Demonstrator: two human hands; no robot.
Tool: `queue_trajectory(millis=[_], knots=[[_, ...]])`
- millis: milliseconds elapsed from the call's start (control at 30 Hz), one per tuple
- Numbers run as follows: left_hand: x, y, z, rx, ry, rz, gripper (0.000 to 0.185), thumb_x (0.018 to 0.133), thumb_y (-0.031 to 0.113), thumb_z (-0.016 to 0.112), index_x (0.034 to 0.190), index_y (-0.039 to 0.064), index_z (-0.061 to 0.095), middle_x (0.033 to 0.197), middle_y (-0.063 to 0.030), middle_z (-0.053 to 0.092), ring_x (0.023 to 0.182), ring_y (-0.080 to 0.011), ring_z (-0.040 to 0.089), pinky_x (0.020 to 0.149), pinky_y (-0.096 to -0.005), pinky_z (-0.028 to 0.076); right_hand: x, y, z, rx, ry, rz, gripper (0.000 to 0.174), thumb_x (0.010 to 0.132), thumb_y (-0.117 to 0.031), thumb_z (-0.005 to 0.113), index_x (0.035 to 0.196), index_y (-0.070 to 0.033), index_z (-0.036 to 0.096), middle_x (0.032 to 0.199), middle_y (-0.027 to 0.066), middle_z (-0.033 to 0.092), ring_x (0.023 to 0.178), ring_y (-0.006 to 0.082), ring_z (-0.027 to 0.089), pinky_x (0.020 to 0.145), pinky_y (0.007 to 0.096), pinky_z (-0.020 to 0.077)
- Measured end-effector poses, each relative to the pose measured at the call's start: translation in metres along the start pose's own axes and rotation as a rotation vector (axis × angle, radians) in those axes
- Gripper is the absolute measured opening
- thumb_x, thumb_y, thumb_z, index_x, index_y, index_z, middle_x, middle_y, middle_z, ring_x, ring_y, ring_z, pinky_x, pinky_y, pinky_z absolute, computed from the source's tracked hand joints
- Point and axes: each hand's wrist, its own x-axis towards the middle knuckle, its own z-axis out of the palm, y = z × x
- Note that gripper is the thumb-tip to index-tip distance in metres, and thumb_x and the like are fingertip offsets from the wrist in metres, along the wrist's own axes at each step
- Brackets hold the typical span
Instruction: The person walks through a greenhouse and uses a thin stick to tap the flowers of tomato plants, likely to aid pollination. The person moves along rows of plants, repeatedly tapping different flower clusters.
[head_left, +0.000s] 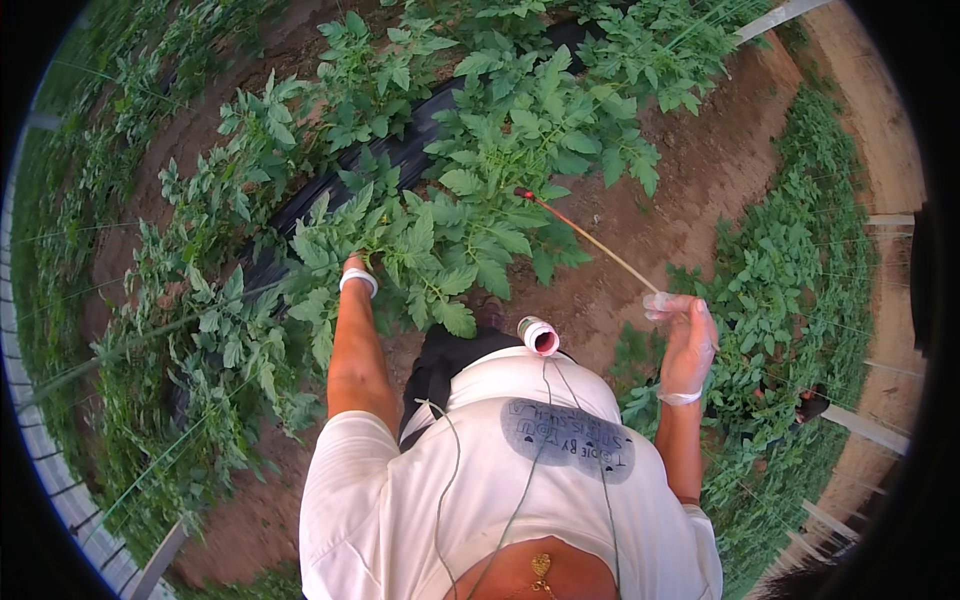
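My right hand, in a thin clear glove, holds a slender wooden stick between thumb and fingers. Dark red coats the stick's tip, which is over the leaves of a tomato plant. My left hand reaches into the same foliage; leaves hide its fingers, and a white cuff circles the wrist. Against my waist a small white bottle without a lid hangs on a thin green cord, its opening showing red inside.
Black plastic mulch runs along the planted row. Tomato rows stand on the right and more plants on the left. Green strings stretch across the left side. Pale posts line the right edge. Brown soil lies between rows.
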Motion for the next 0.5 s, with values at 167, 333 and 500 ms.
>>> queue_trajectory(millis=[167,333,500], knots=[[-0.015,0.007,0.014,0.330,0.073,-0.142,0.032,0.092,0.038,0.047,0.103,0.011,0.061,0.102,-0.0085,0.064,0.090,-0.0310,0.060,0.092,-0.0592,0.037,-0.004,0.002,0.000,0.031,0.014,0.023,0.036,0.095,-0.029,0.042,0.085,0.001,0.060,0.087,0.0147,0.064,0.082,0.0241,0.061,0.075,0.0349,0.0468],[-0.004,0.011,-0.001,0.430,-0.018,-0.247,0.040,0.093,0.040,0.042,0.111,0.009,0.059,0.108,-0.0120,0.063,0.098,-0.0340,0.059,0.091,-0.0578,0.038,-0.009,0.004,-0.001,0.035,0.024,0.022,0.035,0.096,-0.028,0.042,0.086,0.001,0.061,0.088,0.0144,0.064,0.082,0.0233,0.061,0.075,0.0348,0.0472],[0.034,0.014,-0.026,0.453,-0.129,-0.226,0.034,0.094,0.025,0.035,0.105,0.005,0.060,0.105,-0.0150,0.063,0.087,-0.0330,0.060,0.083,-0.0586,0.041,-0.006,0.010,0.006,0.024,0.011,0.014,0.036,0.096,-0.026,0.042,0.087,0.003,0.062,0.091,0.0148,0.065,0.081,0.0217,0.061,0.076,0.0348,0.0477]])
